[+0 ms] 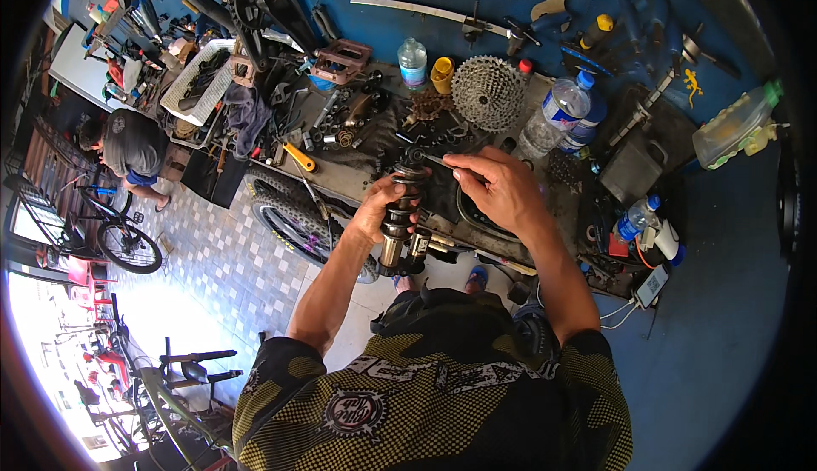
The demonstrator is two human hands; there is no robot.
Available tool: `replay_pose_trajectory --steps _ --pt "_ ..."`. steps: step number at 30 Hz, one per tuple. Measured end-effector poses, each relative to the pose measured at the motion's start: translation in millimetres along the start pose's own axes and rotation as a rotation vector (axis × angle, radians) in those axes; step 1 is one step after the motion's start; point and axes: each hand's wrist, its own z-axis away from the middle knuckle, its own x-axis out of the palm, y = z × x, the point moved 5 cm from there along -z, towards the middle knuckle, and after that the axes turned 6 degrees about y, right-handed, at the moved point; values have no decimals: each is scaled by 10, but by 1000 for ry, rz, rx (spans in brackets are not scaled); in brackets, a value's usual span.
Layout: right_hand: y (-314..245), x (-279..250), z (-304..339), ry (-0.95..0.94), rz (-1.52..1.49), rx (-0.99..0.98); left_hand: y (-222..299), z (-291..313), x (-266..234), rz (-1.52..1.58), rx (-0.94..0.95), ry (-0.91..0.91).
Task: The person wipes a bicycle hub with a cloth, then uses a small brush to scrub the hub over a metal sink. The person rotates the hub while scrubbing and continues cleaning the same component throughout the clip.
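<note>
My left hand (379,209) grips the cylindrical black-and-bronze metal shock (393,241), seemingly assembled; right hand (502,187), a slim grey metal rod (437,160); top-end work apparently remains.

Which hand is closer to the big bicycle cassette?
Right. The right hand is just below the bicycle cassette in the picture; the left hand, gripping a shock absorber, is farther down and left.

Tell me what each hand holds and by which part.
Left hand: shock absorber, around its middle. Right hand: thin metal tool, pinched by the end away from the absorber.
</note>
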Motion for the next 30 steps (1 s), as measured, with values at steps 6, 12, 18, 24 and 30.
replay_pose_trajectory --steps 6,12,18,24,30 --pt "-52 41 4 35 34 -44 20 58 11 -1 4 -11" --pt "-93 61 2 23 58 -61 29 98 -19 -29 14 1" --pt "-84 20 10 -64 146 7 53 103 -31 -163 29 79" --pt "-95 -40 97 13 158 32 36 31 -46 -329 36 138" --pt "42 116 374 140 104 154 -76 24 110 -158 -73 148"
